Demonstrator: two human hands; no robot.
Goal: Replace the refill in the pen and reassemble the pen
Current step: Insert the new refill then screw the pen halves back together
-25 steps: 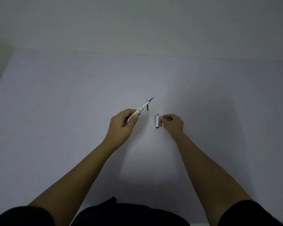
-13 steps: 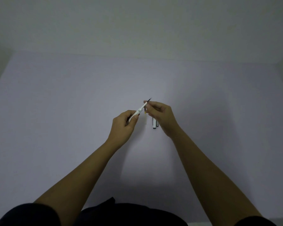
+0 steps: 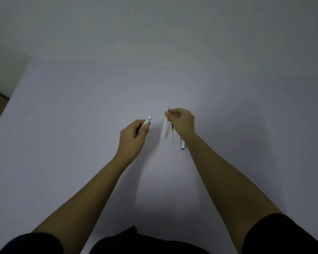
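My left hand (image 3: pixel 134 133) grips the white pen barrel (image 3: pixel 147 121), whose open end points up and to the right. My right hand (image 3: pixel 181 121) pinches a thin white refill (image 3: pixel 165 127) by its dark tip, and the refill hangs down, clear of the barrel. A second refill (image 3: pixel 172 133) with a yellow band lies on the table just below my right hand. The pen cap (image 3: pixel 182 144) lies beside it, partly hidden under my right wrist.
The pale table (image 3: pixel 81 116) spreads wide on all sides and meets a plain wall at the back. Its left edge (image 3: pixel 9 97) drops away at the far left. My dark sleeves fill the bottom of the view.
My right hand took hold of the refill's tip and drew the refill out of the barrel to the right. My left hand with the barrel stayed roughly in place.
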